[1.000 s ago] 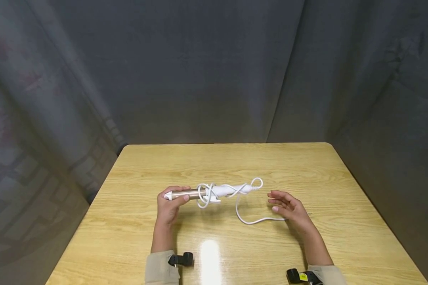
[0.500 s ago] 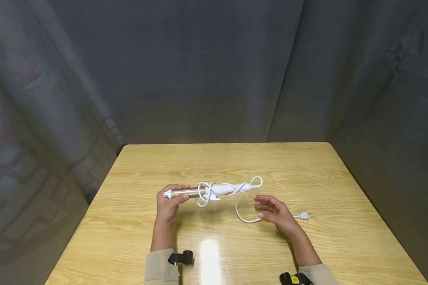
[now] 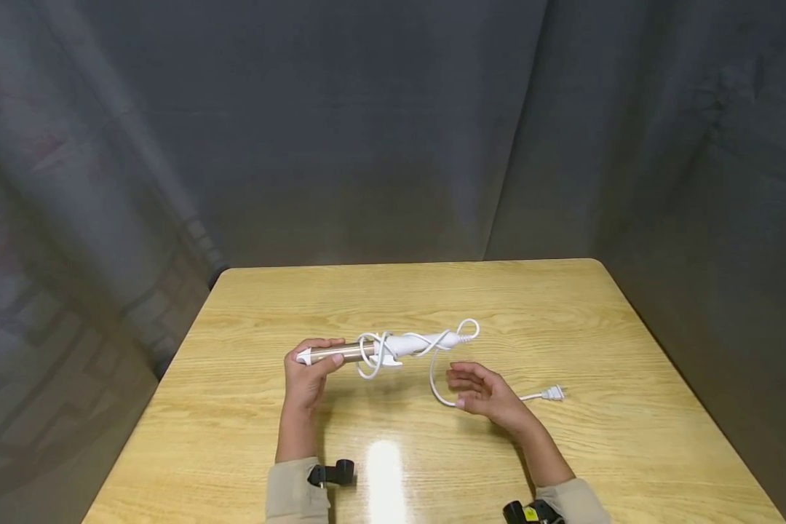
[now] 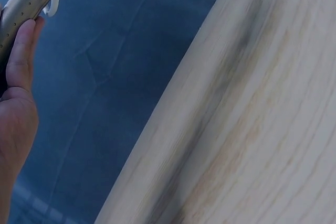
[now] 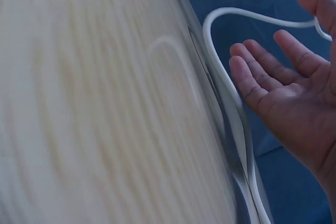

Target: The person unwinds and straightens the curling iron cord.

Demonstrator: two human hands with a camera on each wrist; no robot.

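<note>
Centrally on the wooden counter (image 3: pixel 236 407), a curling iron (image 3: pixel 380 349) is held off the surface at its gold barrel end by the left hand (image 3: pixel 308 375), whose fingers and thumb curl round the barrel near the white tip. Its white cord (image 3: pixel 435 378) is looped several times about the barrel and white handle; a free length falls in a curve to the counter and runs off to the right, ending in the plug (image 3: pixel 553 394), which lies flat and well apart from the iron. The right hand (image 3: pixel 481 389) hovers just beside the hanging curve of cord, palm turned up, fingers loosely spread and holding nothing; the right wrist view shows the cord (image 5: pixel 220 72) passing close before the fingers (image 5: pixel 257 77) without contact.

As a judgement, the step in hand is taking up the slack cord. It would be done well by keeping the left grip firm and level so the existing loops do not slide off, and by catching the cord near the handle rather than near the plug, so the free end trails without snagging.
</note>
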